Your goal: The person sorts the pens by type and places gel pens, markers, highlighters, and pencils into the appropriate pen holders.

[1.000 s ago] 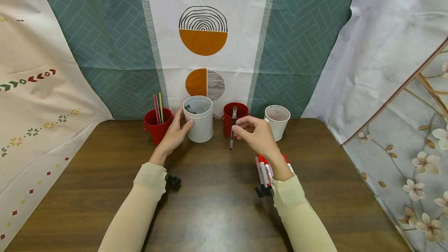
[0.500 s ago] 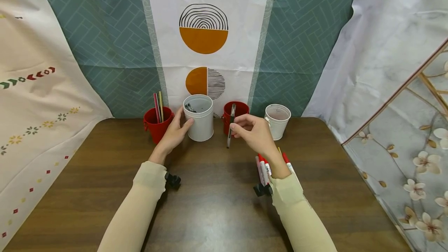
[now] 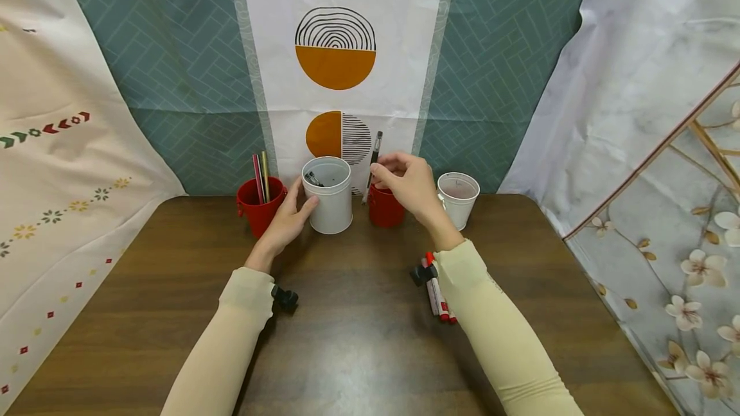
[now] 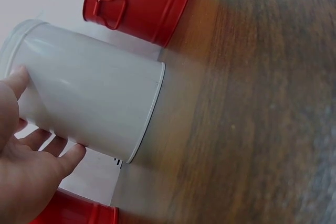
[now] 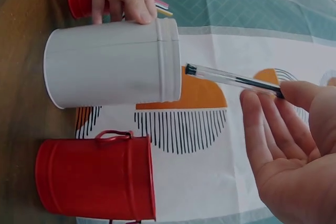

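Note:
My left hand [image 3: 286,220] holds the side of a tall white metal bucket [image 3: 332,212], thumb on the near side and fingers round the left. Dark-ended pens [image 3: 313,179] lean inside it. My right hand [image 3: 409,183] pinches a clear-barrelled ballpoint pen [image 5: 226,77] with a dark grip between thumb and fingers. In the head view the pen is raised and tilted, right of the white bucket and above the small red bucket [image 3: 386,209]. The right wrist view shows its lower end just off the white bucket's rim, apart from it.
Another red bucket [image 3: 257,212] with several coloured pencils [image 3: 261,178] stands at the left. A smaller white bucket [image 3: 459,203] is at the right. Red-capped markers [image 3: 437,297] lie on the wooden table [image 3: 347,313] under my right forearm. A patterned cloth [image 3: 352,101] hangs behind.
My right hand has risen and moved back and slightly left with the pen, from in front of the small red bucket to above it. The left hand stays on the white bucket.

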Motion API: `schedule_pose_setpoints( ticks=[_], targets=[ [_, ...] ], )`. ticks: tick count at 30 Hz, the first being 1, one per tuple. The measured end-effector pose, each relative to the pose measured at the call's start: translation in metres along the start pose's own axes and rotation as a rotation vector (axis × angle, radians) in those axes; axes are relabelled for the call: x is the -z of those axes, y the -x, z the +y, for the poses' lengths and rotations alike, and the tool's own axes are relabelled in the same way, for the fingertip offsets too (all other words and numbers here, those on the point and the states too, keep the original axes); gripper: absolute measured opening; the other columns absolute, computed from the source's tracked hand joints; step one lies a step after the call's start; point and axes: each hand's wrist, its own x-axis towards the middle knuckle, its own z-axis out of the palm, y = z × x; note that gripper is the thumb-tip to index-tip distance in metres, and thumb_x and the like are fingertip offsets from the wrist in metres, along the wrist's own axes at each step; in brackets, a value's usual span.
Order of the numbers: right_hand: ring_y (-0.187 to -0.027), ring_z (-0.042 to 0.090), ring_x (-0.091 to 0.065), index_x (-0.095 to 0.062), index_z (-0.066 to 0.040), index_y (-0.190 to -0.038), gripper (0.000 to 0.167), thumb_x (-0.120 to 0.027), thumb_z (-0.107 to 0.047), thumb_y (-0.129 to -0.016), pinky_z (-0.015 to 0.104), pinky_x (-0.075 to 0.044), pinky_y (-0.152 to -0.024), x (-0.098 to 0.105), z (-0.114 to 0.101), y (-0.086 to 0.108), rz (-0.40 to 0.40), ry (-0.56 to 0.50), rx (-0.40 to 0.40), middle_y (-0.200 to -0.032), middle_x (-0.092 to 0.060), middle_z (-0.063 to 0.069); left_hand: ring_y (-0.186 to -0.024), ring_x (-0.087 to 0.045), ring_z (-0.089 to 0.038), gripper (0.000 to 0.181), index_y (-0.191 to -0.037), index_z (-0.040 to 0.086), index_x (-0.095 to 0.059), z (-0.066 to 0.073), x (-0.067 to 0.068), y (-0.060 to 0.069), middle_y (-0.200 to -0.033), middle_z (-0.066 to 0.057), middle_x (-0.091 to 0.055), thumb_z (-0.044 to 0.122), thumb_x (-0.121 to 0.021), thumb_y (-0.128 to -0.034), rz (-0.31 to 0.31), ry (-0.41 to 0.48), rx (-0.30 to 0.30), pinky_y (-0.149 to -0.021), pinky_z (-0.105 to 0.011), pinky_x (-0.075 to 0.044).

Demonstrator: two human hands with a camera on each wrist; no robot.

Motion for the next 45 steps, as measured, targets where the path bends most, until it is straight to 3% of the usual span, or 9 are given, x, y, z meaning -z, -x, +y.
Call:
schedule_pose_setpoints(
  ticks=[12, 19, 24, 35, 41, 45],
  targets=[
    [-0.085, 0.023, -0.077, -0.073, -0.001, -0.115, 0.022, -0.075, -0.018, -0.101, 0.030, -0.065, -0.082, -0.026, -0.006, -0.043, 0.066, -0.009, 0.058, -0.102, -0.077, 0.016, -0.164, -0.009, -0.036, 0.078, -0.171, 0.006, -0.010, 0.031, 0.001, 0.011, -0.178, -0.017, -0.012, 0.017, -0.057, -0.1104, -0.031, 0.026, 0.025, -0.130, -0.060, -0.014],
    [-0.082, 0.020, -0.077, -0.074, -0.004, -0.116, 0.020, -0.074, -0.018, -0.102, 0.028, -0.064, -0.080, -0.036, 0.000, -0.059, 0.050, 0.071, 0.034, -0.099, -0.077, 0.012, -0.165, -0.008, -0.032, 0.078, -0.172, 0.013, -0.009, 0.010, 0.000, 0.002, -0.178, -0.012, -0.011, 0.022, -0.057, -0.1109, -0.022, 0.012, 0.005, -0.131, -0.058, -0.012],
    [-0.085, 0.022, -0.078, -0.073, -0.004, -0.120, 0.024, -0.074, -0.020, -0.102, 0.029, -0.064, -0.082, -0.045, 0.007, -0.063, -0.010, 0.092, 0.017, -0.101, -0.077, 0.013, -0.164, -0.012, -0.029, 0.079, -0.172, 0.019, -0.011, -0.001, 0.003, -0.001, -0.178, -0.008, -0.014, 0.028, -0.058, -0.1103, 0.005, -0.019, 0.002, -0.131, -0.056, -0.016],
    [-0.083, 0.021, -0.077, -0.074, -0.005, -0.118, 0.023, -0.075, -0.022, -0.102, 0.029, -0.064, -0.082, -0.062, 0.017, -0.057, -0.064, 0.132, -0.036, -0.099, -0.077, 0.011, -0.164, -0.011, -0.032, 0.078, -0.172, 0.016, -0.010, -0.001, 0.003, -0.001, -0.178, -0.011, -0.014, 0.024, -0.057, -0.1108, 0.003, -0.013, 0.005, -0.131, -0.058, -0.015],
    [-0.080, 0.021, -0.074, -0.075, -0.006, -0.114, 0.020, -0.075, -0.022, -0.101, 0.029, -0.064, -0.081, -0.065, 0.024, -0.056, -0.077, 0.176, -0.047, -0.093, -0.077, 0.009, -0.164, -0.012, -0.033, 0.077, -0.171, 0.011, -0.010, 0.013, 0.000, 0.003, -0.177, -0.014, -0.015, 0.022, -0.057, -0.1109, -0.017, 0.012, 0.016, -0.131, -0.059, -0.014],
    [-0.080, 0.021, -0.075, -0.075, -0.006, -0.115, 0.021, -0.076, -0.021, -0.101, 0.029, -0.065, -0.077, -0.067, 0.026, -0.056, -0.082, 0.189, -0.044, -0.097, -0.077, 0.010, -0.164, -0.014, -0.030, 0.077, -0.172, 0.016, -0.012, 0.005, 0.001, 0.001, -0.177, -0.010, -0.017, 0.028, -0.057, -0.1109, -0.006, -0.005, -0.011, -0.131, -0.058, -0.016]
  ],
)
